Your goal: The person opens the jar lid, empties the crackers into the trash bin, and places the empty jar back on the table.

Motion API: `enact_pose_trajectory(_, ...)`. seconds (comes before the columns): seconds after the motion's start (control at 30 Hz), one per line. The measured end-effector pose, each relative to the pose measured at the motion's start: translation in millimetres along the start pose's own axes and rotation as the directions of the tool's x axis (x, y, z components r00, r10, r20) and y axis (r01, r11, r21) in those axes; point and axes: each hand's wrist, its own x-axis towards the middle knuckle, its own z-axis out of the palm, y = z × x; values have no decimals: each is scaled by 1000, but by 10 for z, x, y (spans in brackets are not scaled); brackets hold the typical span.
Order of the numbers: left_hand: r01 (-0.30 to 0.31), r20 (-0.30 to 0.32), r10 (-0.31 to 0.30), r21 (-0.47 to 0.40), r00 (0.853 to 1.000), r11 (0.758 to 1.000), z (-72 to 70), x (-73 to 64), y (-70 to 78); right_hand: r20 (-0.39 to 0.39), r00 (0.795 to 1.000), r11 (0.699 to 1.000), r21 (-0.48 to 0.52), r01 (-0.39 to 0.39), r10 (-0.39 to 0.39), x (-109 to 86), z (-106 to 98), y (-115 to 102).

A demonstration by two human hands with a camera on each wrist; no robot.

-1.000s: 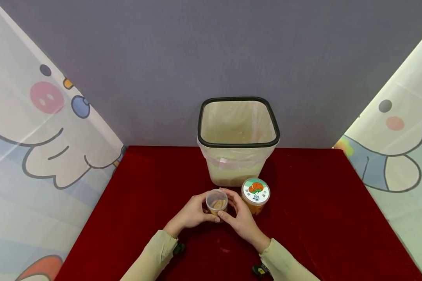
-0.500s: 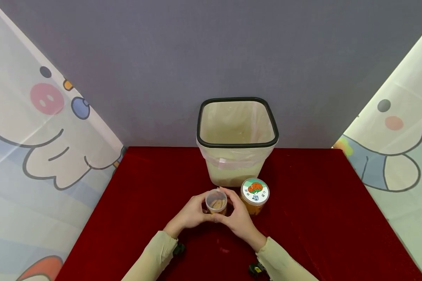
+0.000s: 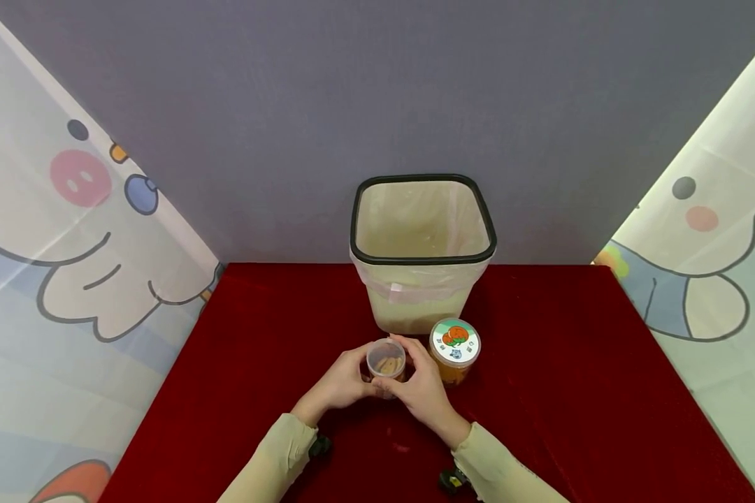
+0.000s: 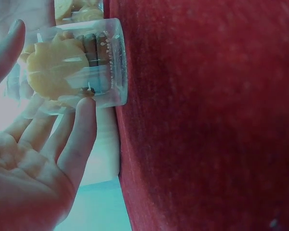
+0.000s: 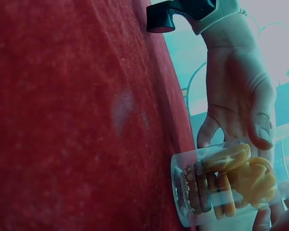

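Note:
A small clear jar of cookies [image 3: 388, 365] stands upright between both hands, in the middle of the head view. Its left side is held by my left hand [image 3: 342, 381], while my right hand [image 3: 424, 388] curls round the right side, thumb across the front. In the left wrist view, my left hand's fingers touch the jar [image 4: 94, 62]; part of my right hand [image 4: 7, 53] is at upper left. Through the jar wall in the right wrist view [image 5: 221, 187] show yellow pieces and stacked cookies. Whether a clear lid covers the jar I cannot tell.
A larger jar [image 3: 455, 346] with an orange-fruit picture on its lid stands just right of my right hand. Behind both jars is a lined bin [image 3: 421, 297] with a black rim. Red cloth [image 3: 277, 321] covers the table, and a grey wall [image 3: 277, 140] rises behind.
My right thumb has slid left across the front of the small jar, and the right wrist has shifted slightly left. My left hand stays nearly still; both jars keep their places.

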Motion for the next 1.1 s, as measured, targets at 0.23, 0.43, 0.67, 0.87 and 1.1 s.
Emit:
enact_pose_trajectory(0.23, -11, 3, 11, -21, 1000, 1000, -21, -13, 75, 26, 1000, 998, 59, 1, -3, -2, -8, 52)
enact_pose_trajectory(0.43, -7, -1, 7, -24, 1000, 1000, 0, 3, -53, 22, 996, 988, 124, -90, 88, -34, 27, 317)
enact_pose_trajectory(0.67, -20, 0, 20, -66, 1000, 998, 27, 15, -95, 29, 995, 977, 193, -96, 92, -73, -2, 431)
enact_pose_trajectory(0.87, -5, 7, 5, -73, 1000, 997, 10, -11, 62, 46, 996, 972, 221, -81, 73, -94, -22, 440)
enact_pose_trajectory(1.1, -3, 2, 3, -69, 1000, 998, -1, -23, 60, 65, 998, 977, 211, -33, 20, -98, -62, 409)
